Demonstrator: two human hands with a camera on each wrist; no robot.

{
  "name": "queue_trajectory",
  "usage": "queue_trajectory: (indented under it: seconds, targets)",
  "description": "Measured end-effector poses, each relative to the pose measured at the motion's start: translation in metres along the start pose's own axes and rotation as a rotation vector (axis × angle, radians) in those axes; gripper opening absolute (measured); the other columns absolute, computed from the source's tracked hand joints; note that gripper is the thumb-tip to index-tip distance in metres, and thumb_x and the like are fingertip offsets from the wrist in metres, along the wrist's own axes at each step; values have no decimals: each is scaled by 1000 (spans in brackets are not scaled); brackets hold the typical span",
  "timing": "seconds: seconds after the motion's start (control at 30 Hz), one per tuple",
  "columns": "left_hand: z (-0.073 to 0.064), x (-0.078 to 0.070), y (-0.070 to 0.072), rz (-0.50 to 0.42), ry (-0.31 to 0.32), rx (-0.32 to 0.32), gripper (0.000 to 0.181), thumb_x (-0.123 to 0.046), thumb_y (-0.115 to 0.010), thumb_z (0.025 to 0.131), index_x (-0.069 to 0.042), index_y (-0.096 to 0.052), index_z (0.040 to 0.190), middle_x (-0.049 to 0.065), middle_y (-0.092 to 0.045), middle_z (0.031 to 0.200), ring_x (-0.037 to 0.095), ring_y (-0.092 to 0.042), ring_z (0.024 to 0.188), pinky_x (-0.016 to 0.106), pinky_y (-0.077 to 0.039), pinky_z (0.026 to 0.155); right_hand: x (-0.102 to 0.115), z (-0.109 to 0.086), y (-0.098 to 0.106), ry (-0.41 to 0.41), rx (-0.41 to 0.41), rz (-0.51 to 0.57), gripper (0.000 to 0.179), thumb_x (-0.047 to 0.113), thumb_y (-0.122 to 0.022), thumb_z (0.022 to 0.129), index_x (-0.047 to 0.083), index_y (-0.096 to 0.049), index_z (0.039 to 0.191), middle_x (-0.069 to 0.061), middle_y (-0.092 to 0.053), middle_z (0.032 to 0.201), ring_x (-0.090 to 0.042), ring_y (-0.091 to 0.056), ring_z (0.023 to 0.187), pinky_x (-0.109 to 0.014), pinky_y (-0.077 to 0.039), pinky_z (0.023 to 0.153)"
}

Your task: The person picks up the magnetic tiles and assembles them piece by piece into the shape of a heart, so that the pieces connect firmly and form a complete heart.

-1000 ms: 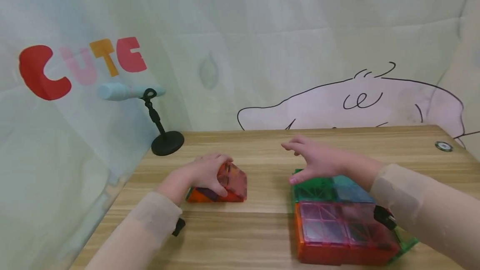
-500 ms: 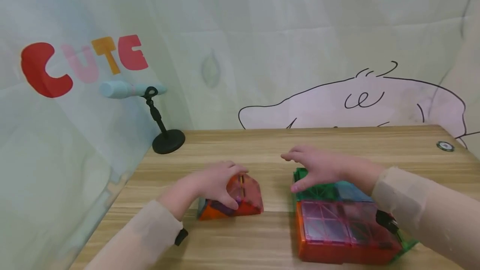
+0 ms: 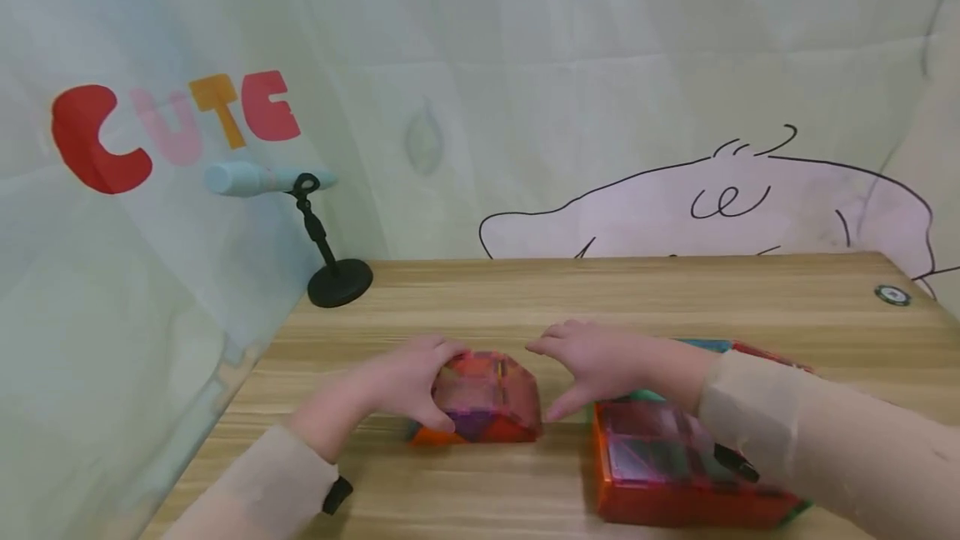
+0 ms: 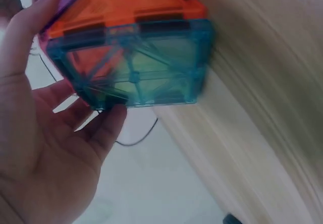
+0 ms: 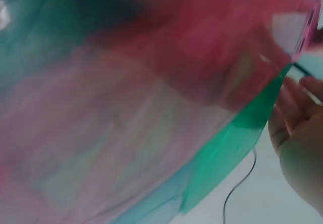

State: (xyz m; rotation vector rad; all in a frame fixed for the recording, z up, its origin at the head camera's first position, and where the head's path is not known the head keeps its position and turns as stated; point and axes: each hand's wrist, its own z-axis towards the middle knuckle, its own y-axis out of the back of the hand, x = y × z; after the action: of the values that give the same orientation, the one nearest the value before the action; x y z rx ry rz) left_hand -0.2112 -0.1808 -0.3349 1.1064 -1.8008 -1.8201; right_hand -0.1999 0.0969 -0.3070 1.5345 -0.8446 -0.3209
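Observation:
My left hand (image 3: 397, 386) grips the left side of a small magnetic-tile block (image 3: 487, 398) with sloping sides, its thumb toward me and its fingers on the far side. The block's translucent tiles are red, orange and purple. In the left wrist view its teal end tile (image 4: 136, 70) faces the camera, with fingertips at the edges. My right hand (image 3: 600, 361) reaches over with thumb and fingers spread, its tips close to the block's right side. Below the right forearm stands a larger magnetic-tile box (image 3: 675, 505), partly hidden by the sleeve.
A black stand (image 3: 339, 282) holding a pale blue bottle-shaped object (image 3: 258, 179) is at the table's back left. At the back right lies a round chip (image 3: 892, 296). A printed cloth (image 3: 450, 90) hangs behind the wooden table (image 3: 465, 294).
The left hand has brought the small block to the right and nearer me, toward the larger box. My right hand has moved left and down, from over the box to beside the block.

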Motion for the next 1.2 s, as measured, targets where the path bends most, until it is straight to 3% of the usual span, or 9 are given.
queue_trajectory:
  seconds: [0.17, 0.3, 0.47, 0.67, 0.9, 1.07, 1.2]
  targets:
    - [5, -11, -7, -13, -45, -11, 92, -48, -80, 63, -1, -45, 133, 8, -51, 119, 23, -47, 108, 41, -42, 92, 14, 10, -5, -35, 42, -22, 82, 47, -72, 78, 1, -41, 138, -15, -47, 132, -27, -46, 120, -41, -37, 102]
    - [7, -18, -9, -56, -62, 22, 96, -46, -82, 63, -3, -39, 138, 7, -47, 125, 21, -44, 113, 40, -41, 95, 18, 13, -8, -53, 62, -25, 86, 47, -75, 75, 1, -40, 138, -12, -45, 128, -22, -48, 113, -38, -40, 98]
    - [5, -20, -9, -78, -44, 50, 93, -42, -82, 64, -8, -39, 139, 3, -43, 126, 16, -43, 111, 37, -42, 94, 20, 16, -10, -51, 64, -81, 86, 50, -75, 73, 3, -42, 137, -9, -45, 127, -19, -47, 112, -34, -40, 98]
    - [2, -21, -9, -70, -46, 33, 85, -42, -79, 65, -9, -44, 136, 2, -46, 124, 16, -45, 109, 36, -43, 93, 22, 17, -9, -46, 85, -114, 83, 50, -74, 74, 4, -43, 137, -8, -46, 126, -18, -48, 110, -33, -42, 97]
    - [0, -25, -9, -15, -83, -29, 83, -47, -79, 66, -7, -48, 133, 4, -48, 125, 18, -44, 113, 37, -42, 95, 24, 19, -11, -29, 104, -149, 88, 48, -76, 72, 4, -40, 138, -10, -47, 125, -18, -47, 110, -32, -42, 96]
    - [5, -33, -10, -3, -128, -42, 86, -48, -78, 68, -4, -47, 134, 7, -47, 127, 21, -44, 116, 37, -41, 96, 24, 19, -12, -21, 88, -186, 87, 48, -76, 72, 3, -41, 137, -9, -49, 120, -16, -49, 104, -30, -44, 93]
    - [9, -36, -13, 5, -110, -32, 85, -46, -78, 69, -4, -46, 136, 8, -46, 129, 20, -43, 117, 35, -42, 96, 24, 17, -13, -39, 92, -140, 89, 49, -76, 72, 2, -39, 139, -11, -46, 126, -19, -48, 111, -33, -43, 96]
